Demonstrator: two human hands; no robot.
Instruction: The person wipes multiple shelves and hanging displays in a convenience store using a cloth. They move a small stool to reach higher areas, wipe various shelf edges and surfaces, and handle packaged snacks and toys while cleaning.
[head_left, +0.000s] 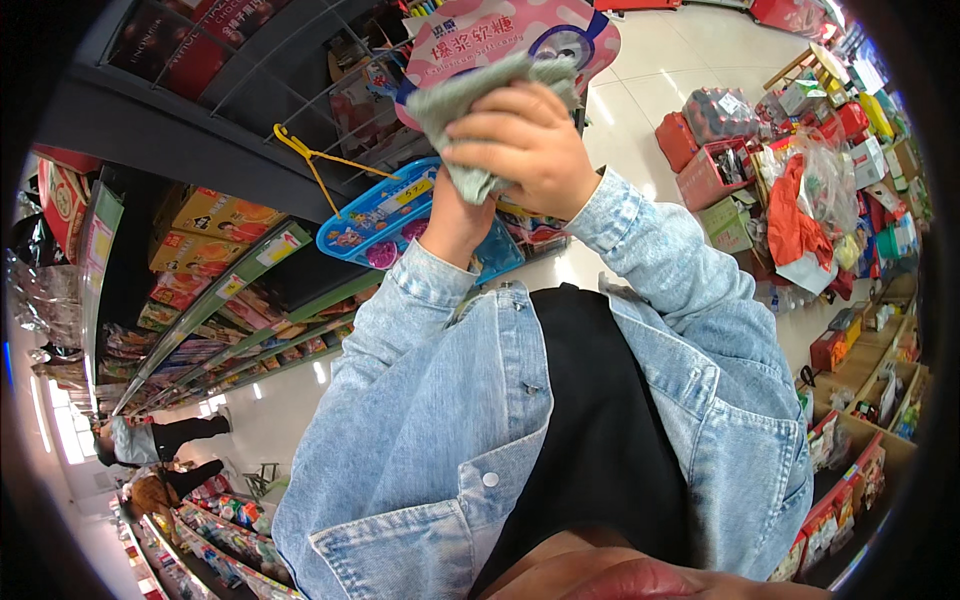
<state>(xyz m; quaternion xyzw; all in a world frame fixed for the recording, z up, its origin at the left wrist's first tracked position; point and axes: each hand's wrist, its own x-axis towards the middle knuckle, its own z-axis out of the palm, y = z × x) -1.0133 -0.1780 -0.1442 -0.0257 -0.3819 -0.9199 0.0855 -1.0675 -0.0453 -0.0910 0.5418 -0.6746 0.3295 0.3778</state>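
My right hand (517, 139) grips a folded grey-green cloth (472, 105), its fingers bent over the front. My left hand (461, 217) is raised just below and behind the cloth; its fingers are hidden, so its grasp cannot be told. Behind the cloth is a pink soft-candy display sign or package (480, 34) with a dark blue edge and a cartoon face. Close to my left wrist, a blue plastic tray-like package (352, 232) with purple round items hangs on a yellow cord with a hook (300, 146).
A dark wire grid (247, 97) stands at upper left, above shelves of boxed and bagged goods (217, 217). To the right, cartons, bottle packs (720, 112) and a red plastic bag (799, 217) are piled up. Two people (157, 442) are in the aisle at lower left.
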